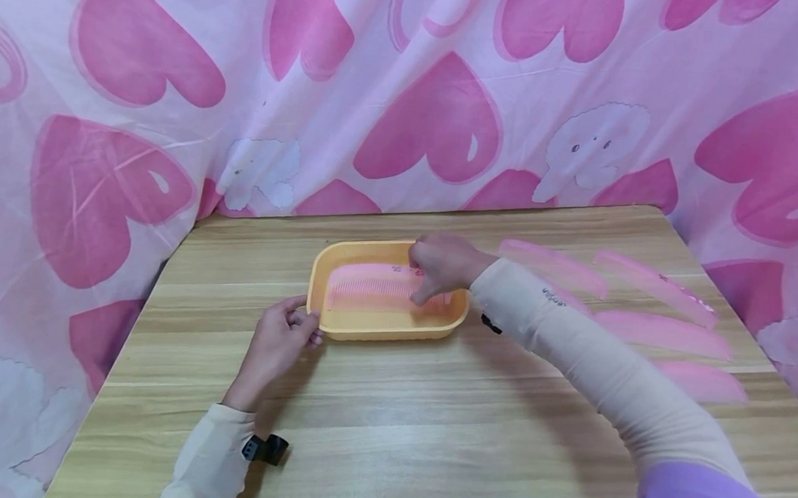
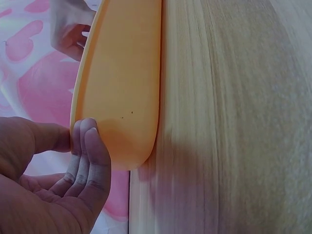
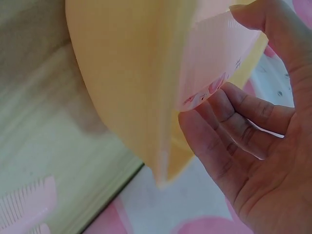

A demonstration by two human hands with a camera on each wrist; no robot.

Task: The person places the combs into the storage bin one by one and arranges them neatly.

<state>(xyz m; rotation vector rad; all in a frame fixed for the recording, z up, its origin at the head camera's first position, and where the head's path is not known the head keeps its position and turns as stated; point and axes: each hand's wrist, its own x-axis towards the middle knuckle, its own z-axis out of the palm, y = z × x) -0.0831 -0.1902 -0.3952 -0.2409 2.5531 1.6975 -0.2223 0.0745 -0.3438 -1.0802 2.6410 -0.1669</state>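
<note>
A shallow yellow-orange plastic tray [image 1: 388,333] with rounded corners sits on the wooden table. Its near left corner is held by my left hand [image 1: 282,339], thumb and fingers pinching the rim [image 2: 80,97]. A pink translucent comb [image 1: 363,283] lies lengthwise within the tray, its teeth toward me and its printed spine toward the back wall. Reaching in from the right, my right hand [image 1: 444,263] grips the comb near its right end. In the right wrist view, the fingertips [image 3: 226,92] are at the printed spine and the thumb [image 3: 243,17] is on the toothed side.
Several more pink combs lie to the right on the table, among them a printed comb [image 1: 654,285] and a plain comb [image 1: 665,334]; my right sleeve [image 1: 589,364] partly covers some. A pink heart-patterned cloth [image 1: 433,123] hangs behind the table [image 1: 389,429] and along both sides.
</note>
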